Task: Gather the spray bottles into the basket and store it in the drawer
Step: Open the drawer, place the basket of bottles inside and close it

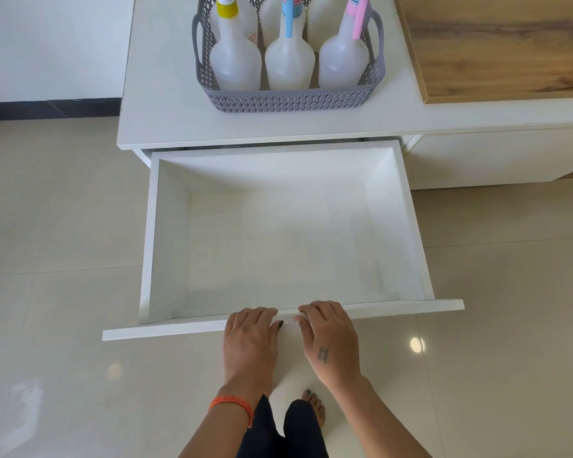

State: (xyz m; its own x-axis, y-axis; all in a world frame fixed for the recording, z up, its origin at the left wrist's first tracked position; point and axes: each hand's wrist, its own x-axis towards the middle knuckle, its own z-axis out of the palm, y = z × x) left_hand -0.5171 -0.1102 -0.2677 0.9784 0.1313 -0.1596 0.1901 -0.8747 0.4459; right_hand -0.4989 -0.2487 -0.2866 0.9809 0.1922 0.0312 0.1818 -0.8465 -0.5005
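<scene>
A grey lattice basket [288,100] stands on the white cabinet top [166,104] and holds several translucent spray bottles. The front row has one with a yellow cap [235,61], one with a blue trigger [289,61] and one with a pink trigger [343,61]. Below it, the white drawer [153,233] is pulled far out and has nothing inside. My left hand [250,338] and my right hand [331,338] rest side by side on the top edge of the drawer front [166,330], fingers curled over it.
A wooden panel [497,44] lies on the cabinet top to the right of the basket. Glossy beige floor tiles [63,325] surround the drawer. My legs and a bare foot [315,408] are just in front of the drawer.
</scene>
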